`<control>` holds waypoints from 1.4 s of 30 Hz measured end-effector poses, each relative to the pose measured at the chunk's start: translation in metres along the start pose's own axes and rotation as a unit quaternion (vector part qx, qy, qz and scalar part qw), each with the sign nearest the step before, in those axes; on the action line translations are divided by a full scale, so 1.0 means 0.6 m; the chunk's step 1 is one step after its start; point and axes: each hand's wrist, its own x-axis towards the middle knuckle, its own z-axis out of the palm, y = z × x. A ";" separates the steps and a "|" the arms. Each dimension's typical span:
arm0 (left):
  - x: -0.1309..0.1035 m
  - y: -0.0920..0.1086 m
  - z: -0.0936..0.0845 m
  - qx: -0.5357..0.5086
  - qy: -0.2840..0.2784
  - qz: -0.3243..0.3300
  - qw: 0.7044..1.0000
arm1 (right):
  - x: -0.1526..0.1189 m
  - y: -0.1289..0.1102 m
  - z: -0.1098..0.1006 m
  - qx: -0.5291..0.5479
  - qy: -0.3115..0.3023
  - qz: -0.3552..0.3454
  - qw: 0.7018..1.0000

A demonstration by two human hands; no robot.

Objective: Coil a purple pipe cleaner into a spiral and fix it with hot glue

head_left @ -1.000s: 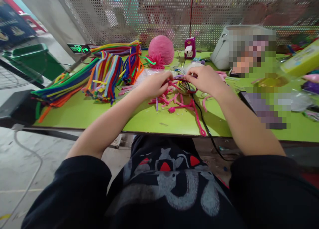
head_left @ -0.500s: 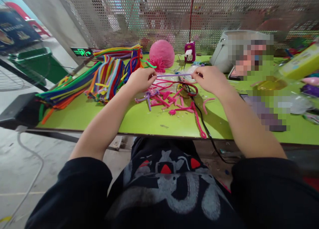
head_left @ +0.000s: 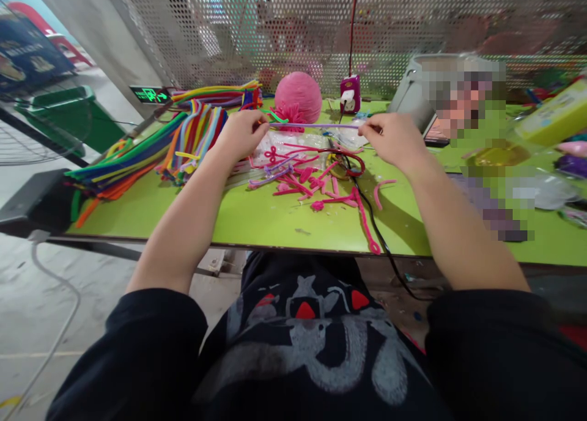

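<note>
A lavender pipe cleaner is stretched straight and nearly level above the table. My left hand pinches its left end, and my right hand pinches the other end. Below it lie several pink pipe cleaner pieces, some bent into loops, with a few purple pieces at their left. Among them rests a pair of scissors with dark red handles, its blades partly hidden. Behind the pipe cleaner sits a pink ball of yarn.
Bundles of coloured pipe cleaners lie on the left of the green table. A purple power socket stands at the back, its black cable crossing the tabletop. A grey bucket and a yellow bottle are on the right.
My hands have moved apart and slightly up, the left one going left. A longer span of the lavender pipe cleaner now shows between them.
</note>
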 end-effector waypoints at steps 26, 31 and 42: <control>0.000 -0.026 -0.023 0.038 0.015 -0.017 0.999 | 0.000 -0.005 0.009 0.094 0.158 -0.044 0.982; -0.027 0.088 -0.022 -0.064 0.011 0.111 0.992 | -0.048 -0.067 -0.017 0.012 0.065 -0.100 0.993; -0.080 0.188 -0.020 -0.037 -0.010 0.139 0.990 | -0.079 -0.108 -0.045 -0.042 0.017 -0.099 0.994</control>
